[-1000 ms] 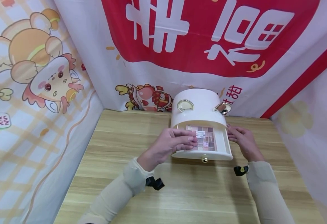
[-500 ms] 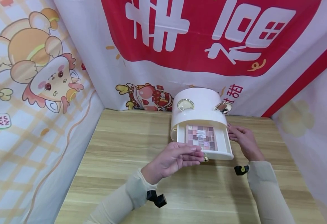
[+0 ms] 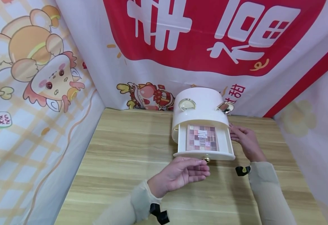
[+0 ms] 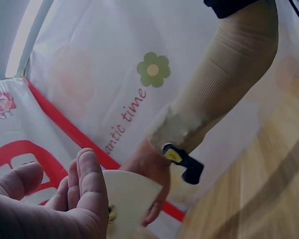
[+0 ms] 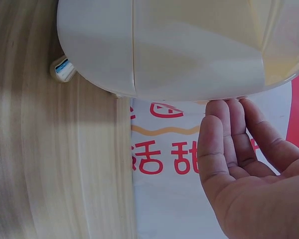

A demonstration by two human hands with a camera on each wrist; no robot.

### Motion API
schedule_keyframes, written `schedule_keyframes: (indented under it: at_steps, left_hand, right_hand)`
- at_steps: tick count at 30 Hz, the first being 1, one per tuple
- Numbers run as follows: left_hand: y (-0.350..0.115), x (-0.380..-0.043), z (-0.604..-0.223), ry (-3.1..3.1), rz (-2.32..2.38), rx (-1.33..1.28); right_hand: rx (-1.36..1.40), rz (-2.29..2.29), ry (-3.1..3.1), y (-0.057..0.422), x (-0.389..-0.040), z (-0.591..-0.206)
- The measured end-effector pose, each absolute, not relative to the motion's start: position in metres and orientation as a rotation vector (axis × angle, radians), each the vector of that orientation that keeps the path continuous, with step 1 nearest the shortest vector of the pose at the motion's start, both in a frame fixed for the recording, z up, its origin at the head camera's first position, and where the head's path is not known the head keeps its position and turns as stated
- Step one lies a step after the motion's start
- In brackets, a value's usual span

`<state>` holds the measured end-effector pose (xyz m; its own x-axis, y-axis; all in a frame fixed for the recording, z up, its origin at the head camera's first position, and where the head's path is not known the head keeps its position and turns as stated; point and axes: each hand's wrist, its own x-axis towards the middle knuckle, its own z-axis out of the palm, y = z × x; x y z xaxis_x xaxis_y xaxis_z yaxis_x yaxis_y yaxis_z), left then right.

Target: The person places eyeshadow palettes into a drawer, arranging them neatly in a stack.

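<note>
A white rounded storage box stands on the table with its drawer pulled out. Inside the drawer lies an eyeshadow palette, its lid patterned with coloured squares. My left hand is just in front of the drawer, its thumb and forefinger right at the gold knob. In the left wrist view its fingers are loosely extended, the thumb apart from them. My right hand is at the box's right side, and in the right wrist view its fingertips touch the white wall, fingers fairly straight.
Two gold-rimmed round pieces stick out from the front of the box. A white cloth with red print hangs right behind it. Patterned cloths also rise at the sides of the wooden table.
My left hand has moved from over the palette down and toward me, to the drawer's front knob. The palette is now uncovered in the drawer. My right hand stays at the box's side.
</note>
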<state>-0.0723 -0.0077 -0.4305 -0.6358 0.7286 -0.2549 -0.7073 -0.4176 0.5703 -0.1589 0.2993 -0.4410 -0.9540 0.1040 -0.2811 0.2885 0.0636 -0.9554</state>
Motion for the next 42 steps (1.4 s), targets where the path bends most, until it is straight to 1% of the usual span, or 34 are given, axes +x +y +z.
schedule_keyframes:
  at_steps: [9,23,42]
  left_hand:
    - [0.009,-0.072,-0.452,0.752,2.094,-0.109]
    - [0.026,-0.071,-0.47,0.724,2.179,-0.292]
    - [0.036,-0.07,-0.465,0.684,2.23,-0.349]
  right_hand:
    - [0.414,-2.012,2.185,0.3,-0.158,-0.441]
    - [0.407,-2.073,2.152,0.3,-0.16,-0.444]
    - [0.358,-2.114,2.122,0.301,-0.16,-0.443]
